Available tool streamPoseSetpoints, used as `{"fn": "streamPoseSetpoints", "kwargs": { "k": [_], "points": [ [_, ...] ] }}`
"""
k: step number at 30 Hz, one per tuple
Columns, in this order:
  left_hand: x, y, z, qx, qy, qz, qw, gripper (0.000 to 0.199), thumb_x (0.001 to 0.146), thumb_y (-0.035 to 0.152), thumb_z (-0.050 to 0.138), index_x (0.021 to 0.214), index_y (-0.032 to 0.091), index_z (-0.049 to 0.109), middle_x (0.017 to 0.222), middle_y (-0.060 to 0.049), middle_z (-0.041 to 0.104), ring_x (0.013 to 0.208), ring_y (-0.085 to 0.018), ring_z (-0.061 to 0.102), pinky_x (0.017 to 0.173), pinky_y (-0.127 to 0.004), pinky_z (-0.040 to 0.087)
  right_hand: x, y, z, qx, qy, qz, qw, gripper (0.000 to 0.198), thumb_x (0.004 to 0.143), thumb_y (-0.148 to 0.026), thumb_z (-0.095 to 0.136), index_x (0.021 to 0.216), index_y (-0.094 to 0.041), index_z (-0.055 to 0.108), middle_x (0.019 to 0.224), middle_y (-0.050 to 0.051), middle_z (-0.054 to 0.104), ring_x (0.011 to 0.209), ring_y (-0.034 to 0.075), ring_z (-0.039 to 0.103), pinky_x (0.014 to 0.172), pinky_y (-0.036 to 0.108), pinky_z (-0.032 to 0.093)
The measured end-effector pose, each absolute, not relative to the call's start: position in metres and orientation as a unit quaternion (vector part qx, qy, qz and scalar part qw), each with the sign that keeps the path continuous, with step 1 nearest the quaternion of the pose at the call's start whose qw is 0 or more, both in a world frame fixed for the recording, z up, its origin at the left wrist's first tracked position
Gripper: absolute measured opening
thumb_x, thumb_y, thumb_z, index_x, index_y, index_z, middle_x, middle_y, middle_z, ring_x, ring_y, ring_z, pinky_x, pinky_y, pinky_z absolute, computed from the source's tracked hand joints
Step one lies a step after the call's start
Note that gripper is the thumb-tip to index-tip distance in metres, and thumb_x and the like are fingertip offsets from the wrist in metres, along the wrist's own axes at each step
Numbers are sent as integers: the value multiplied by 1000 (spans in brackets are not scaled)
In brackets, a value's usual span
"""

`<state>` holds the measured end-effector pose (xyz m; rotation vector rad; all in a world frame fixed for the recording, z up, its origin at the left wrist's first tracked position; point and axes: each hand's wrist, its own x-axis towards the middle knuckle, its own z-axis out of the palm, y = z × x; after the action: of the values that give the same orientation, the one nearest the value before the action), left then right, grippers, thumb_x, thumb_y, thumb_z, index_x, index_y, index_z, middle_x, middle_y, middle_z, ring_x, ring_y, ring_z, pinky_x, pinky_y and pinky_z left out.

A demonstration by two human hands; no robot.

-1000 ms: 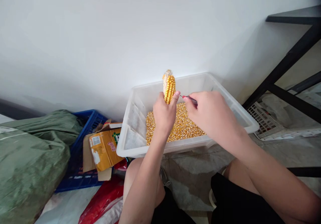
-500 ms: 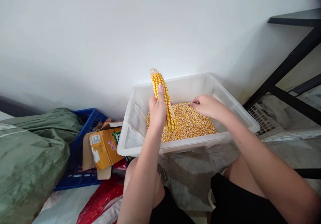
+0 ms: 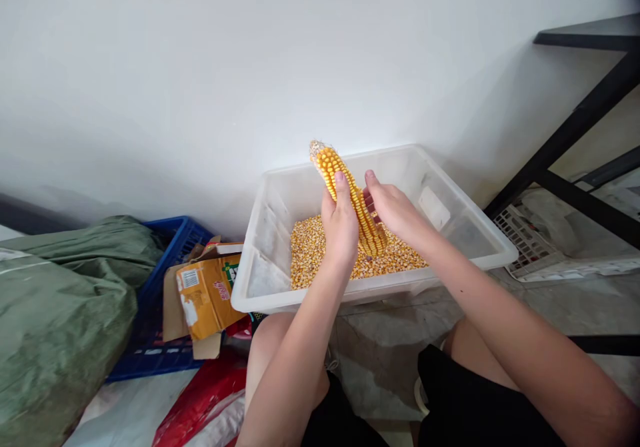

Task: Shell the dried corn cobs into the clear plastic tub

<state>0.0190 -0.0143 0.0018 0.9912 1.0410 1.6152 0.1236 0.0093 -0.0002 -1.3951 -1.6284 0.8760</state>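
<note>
My left hand (image 3: 341,223) is wrapped round a yellow corn cob (image 3: 371,233), its thumb lying along the kernels. The cob tilts, with its pale end at the upper left and the other end low over the loose kernels. Just right of the cob is my right hand (image 3: 393,210), thumb up and fingers apart; its fingertips are partly behind the cob, so whether they touch it is unclear. Below both hands, a translucent plastic tub (image 3: 280,300) holds a layer of loose corn kernels (image 3: 307,247).
A white wall rises behind the tub. To the left are a torn orange cardboard box (image 3: 213,297), a blue crate (image 3: 145,340), a green cloth bundle (image 3: 65,320) and a red bag (image 3: 200,393). A black metal frame (image 3: 575,123) and a white basket (image 3: 530,240) stand right.
My left hand has carried the cob rightward and tilted it more. My right hand has moved left from over the kernels to beside the cob, and its fingers have opened.
</note>
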Motion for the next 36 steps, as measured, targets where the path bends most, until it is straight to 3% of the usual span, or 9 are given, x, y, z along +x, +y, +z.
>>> {"fn": "streamPoseSetpoints", "kwargs": {
  "k": [3, 9, 14, 18, 23, 26, 32, 36],
  "points": [
    [28, -19, 3, 411, 416, 680, 443, 45, 87, 64, 53, 96, 21, 58, 88, -4, 58, 83, -16, 57, 77, -29, 48, 109, -4, 3, -558, -660, 267, 427, 68, 97, -67, 24, 61, -22, 59, 61, 8, 65, 63, 20, 60, 57, 31, 37],
    [31, -19, 1, 412, 445, 690, 395, 49, 87, 67, 50, 73, 20, 46, 69, 1, 43, 63, -12, 43, 59, -26, 40, 101, -5, 1, -575, -660, 187, 446, 64, 101, -56, 24, 50, -24, 45, 50, 7, 55, 54, 19, 55, 57, 32, 33],
    [28, -15, 0, 389, 491, 673, 392, 54, 85, 72, 48, 67, 22, 37, 62, 2, 35, 56, -12, 36, 52, -28, 33, 102, 2, 1, -581, -646, 170, 465, 57, 99, -46, 33, 47, -24, 37, 44, 2, 45, 49, 16, 47, 56, 31, 29],
    [23, -10, 3, 403, 475, 674, 396, 53, 84, 71, 51, 67, 22, 37, 62, 2, 33, 56, -12, 36, 52, -28, 32, 103, 9, -2, -559, -631, 220, 491, 57, 97, -50, 38, 47, -23, 37, 44, -1, 39, 48, 13, 43, 53, 29, 27],
    [10, -2, 3, 384, 456, 675, 434, 51, 81, 70, 56, 73, 22, 44, 64, 1, 38, 60, -13, 45, 56, -28, 39, 106, 24, -13, -541, -587, 394, 456, 54, 93, -61, 43, 63, -19, 59, 61, 4, 62, 55, 16, 57, 55, 28, 39],
    [5, -2, 1, 375, 457, 669, 450, 50, 80, 69, 59, 78, 20, 50, 68, 0, 46, 63, -14, 49, 58, -28, 42, 104, 23, -11, -531, -599, 378, 465, 57, 94, -65, 40, 73, -19, 66, 78, 8, 71, 72, 18, 65, 65, 29, 45],
    [5, -7, 6, 375, 465, 659, 457, 49, 83, 67, 56, 74, 20, 53, 69, -3, 53, 66, -15, 55, 61, -29, 46, 93, -1, 4, -501, -671, 304, 455, 53, 97, -61, 37, 71, -21, 59, 69, 5, 65, 66, 17, 59, 63, 31, 41],
    [5, -8, 8, 381, 443, 657, 477, 48, 85, 67, 53, 83, 19, 59, 76, -7, 61, 76, -18, 62, 67, -31, 49, 89, -5, 5, -470, -664, 304, 497, 37, 95, -56, 49, 96, -21, 62, 90, 5, 70, 77, 16, 62, 72, 30, 46]
  ]
}}
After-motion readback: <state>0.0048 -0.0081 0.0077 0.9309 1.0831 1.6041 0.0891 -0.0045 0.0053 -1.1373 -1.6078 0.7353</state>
